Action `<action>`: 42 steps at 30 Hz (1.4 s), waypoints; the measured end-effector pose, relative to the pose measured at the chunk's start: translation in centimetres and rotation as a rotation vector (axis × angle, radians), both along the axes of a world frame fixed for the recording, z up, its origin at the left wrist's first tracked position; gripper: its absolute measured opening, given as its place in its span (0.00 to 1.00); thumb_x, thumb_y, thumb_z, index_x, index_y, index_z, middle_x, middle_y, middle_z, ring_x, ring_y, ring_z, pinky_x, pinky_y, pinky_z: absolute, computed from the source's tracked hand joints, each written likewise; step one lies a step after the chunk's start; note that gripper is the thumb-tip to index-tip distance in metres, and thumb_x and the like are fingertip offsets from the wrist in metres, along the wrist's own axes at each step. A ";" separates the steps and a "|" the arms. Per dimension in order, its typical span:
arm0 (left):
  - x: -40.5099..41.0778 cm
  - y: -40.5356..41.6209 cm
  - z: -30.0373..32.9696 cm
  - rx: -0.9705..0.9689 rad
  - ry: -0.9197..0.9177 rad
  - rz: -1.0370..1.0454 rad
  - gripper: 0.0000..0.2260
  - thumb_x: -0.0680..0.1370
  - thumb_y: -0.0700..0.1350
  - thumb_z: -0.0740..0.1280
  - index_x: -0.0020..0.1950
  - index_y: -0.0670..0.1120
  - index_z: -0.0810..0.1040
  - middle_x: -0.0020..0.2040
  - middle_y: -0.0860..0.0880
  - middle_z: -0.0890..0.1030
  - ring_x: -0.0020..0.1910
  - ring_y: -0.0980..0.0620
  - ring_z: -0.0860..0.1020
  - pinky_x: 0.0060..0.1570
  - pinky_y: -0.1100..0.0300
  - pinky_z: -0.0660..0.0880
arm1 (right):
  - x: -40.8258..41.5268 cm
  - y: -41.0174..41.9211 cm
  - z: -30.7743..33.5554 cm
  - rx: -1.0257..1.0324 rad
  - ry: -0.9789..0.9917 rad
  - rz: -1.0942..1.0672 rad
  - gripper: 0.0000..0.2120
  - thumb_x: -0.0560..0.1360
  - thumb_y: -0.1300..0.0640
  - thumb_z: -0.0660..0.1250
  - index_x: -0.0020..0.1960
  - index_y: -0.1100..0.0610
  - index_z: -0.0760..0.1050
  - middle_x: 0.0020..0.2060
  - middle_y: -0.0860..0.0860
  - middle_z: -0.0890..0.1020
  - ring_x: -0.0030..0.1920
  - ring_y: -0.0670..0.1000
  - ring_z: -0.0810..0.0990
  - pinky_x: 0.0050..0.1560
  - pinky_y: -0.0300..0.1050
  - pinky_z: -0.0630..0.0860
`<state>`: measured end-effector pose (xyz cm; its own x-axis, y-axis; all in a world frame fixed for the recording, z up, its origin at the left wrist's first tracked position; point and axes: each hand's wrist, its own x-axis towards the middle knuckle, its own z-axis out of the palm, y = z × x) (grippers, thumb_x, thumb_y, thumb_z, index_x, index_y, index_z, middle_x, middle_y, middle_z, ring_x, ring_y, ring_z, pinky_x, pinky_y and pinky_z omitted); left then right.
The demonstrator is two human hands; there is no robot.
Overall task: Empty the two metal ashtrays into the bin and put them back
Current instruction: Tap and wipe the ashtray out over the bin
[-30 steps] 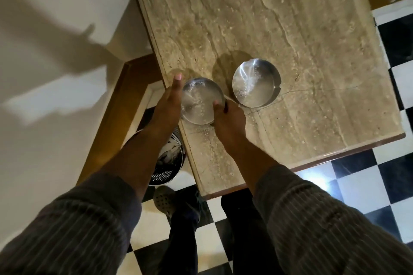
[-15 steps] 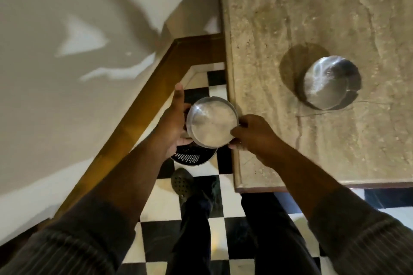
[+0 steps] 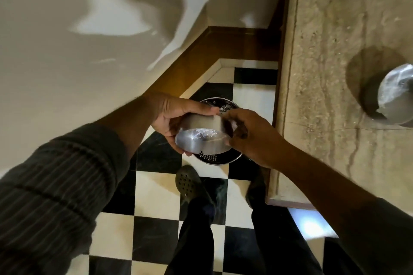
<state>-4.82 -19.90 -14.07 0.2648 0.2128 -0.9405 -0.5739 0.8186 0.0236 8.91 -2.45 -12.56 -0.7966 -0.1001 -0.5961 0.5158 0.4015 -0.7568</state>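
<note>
A round metal ashtray (image 3: 202, 138) hangs tipped over, its shiny underside facing me, directly above the round metal bin (image 3: 218, 159) on the floor. My left hand (image 3: 172, 118) grips the ashtray's left side and my right hand (image 3: 250, 136) grips its right side. White specks show at the bin's far rim. The second metal ashtray (image 3: 396, 96) sits upright on the stone table (image 3: 324, 51) at the right edge of the view, partly cut off.
The bin stands in a narrow gap between the table's left edge and a wooden skirting board (image 3: 201, 60) below a pale wall. My shoe (image 3: 187, 183) and legs stand on the black-and-white chequered floor just behind the bin.
Both hands lifted the ashtray off the table, carried it left over the bin and turned it from upright to upside down. The view swung left, so the second ashtray now sits at the right edge.
</note>
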 end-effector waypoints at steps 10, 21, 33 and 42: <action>3.0 0.1 -2.4 0.306 0.943 -0.517 0.63 0.54 0.65 0.80 0.81 0.52 0.50 0.77 0.47 0.66 0.72 0.45 0.67 0.68 0.49 0.70 | 1.7 1.9 -1.5 0.370 0.392 0.477 0.42 0.74 0.42 0.67 0.78 0.56 0.51 0.79 0.56 0.53 0.79 0.55 0.51 0.76 0.49 0.53; 8.1 -1.4 -6.7 0.511 1.397 -0.570 0.64 0.56 0.70 0.74 0.81 0.45 0.47 0.78 0.45 0.62 0.74 0.47 0.62 0.69 0.56 0.62 | 2.3 1.9 1.1 0.600 0.860 0.103 0.58 0.64 0.22 0.57 0.78 0.60 0.41 0.74 0.71 0.52 0.76 0.66 0.44 0.78 0.59 0.45; 8.2 -2.7 -7.6 0.541 1.478 -0.594 0.64 0.55 0.68 0.77 0.79 0.40 0.52 0.74 0.40 0.66 0.71 0.43 0.65 0.65 0.51 0.67 | 2.5 2.6 0.4 0.562 0.814 0.349 0.57 0.68 0.27 0.62 0.76 0.65 0.45 0.77 0.65 0.48 0.78 0.58 0.42 0.79 0.54 0.47; 7.8 -0.8 -8.4 0.513 1.458 -0.655 0.59 0.56 0.69 0.74 0.78 0.39 0.57 0.73 0.39 0.69 0.71 0.40 0.67 0.70 0.51 0.64 | 4.8 -0.9 -7.0 0.754 0.468 0.923 0.47 0.67 0.43 0.72 0.77 0.64 0.56 0.77 0.64 0.59 0.77 0.65 0.56 0.74 0.64 0.58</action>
